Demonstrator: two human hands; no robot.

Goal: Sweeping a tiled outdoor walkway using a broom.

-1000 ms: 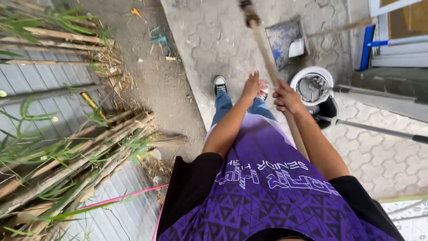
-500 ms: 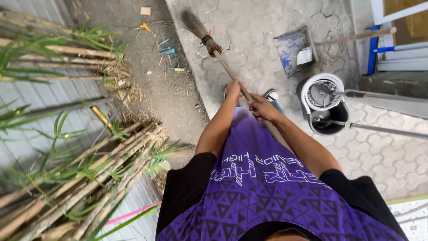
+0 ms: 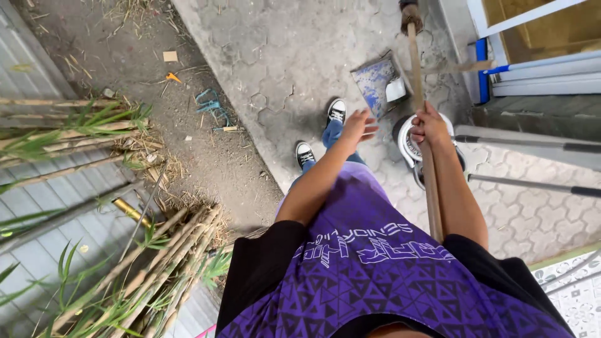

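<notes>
Gripping the wooden broom handle [image 3: 426, 181] with my right hand [image 3: 431, 125], I have my fingers wrapped fully around the shaft, which runs from beside my right hip up past the hand to its dark bound end [image 3: 410, 14] at the top of the view. My left hand [image 3: 358, 126] is off the handle, just to its left, with the fingers spread and holding nothing. Directly behind the handle, below my right hand, sits a round white-rimmed bucket [image 3: 405, 141], partly hidden by my wrist and forearm. Just left of the handle, above the bucket, a flat blue dustpan [image 3: 374, 80] lies on the grey hexagonal paving [image 3: 275, 56] with a pale scrap resting at its edge. My two black-and-white sneakers [image 3: 337, 111] stand on the paving left of the handle, below the dustpan. Farther left of the handle the paving gives way to a strip of bare dirt [image 3: 125, 62] scattered with small litter, and beyond that lie bundles of bamboo stalks [image 3: 163, 250] with green leaves. Right of the handle, a blue-and-white door frame [image 3: 501, 56] meets the ground.
</notes>
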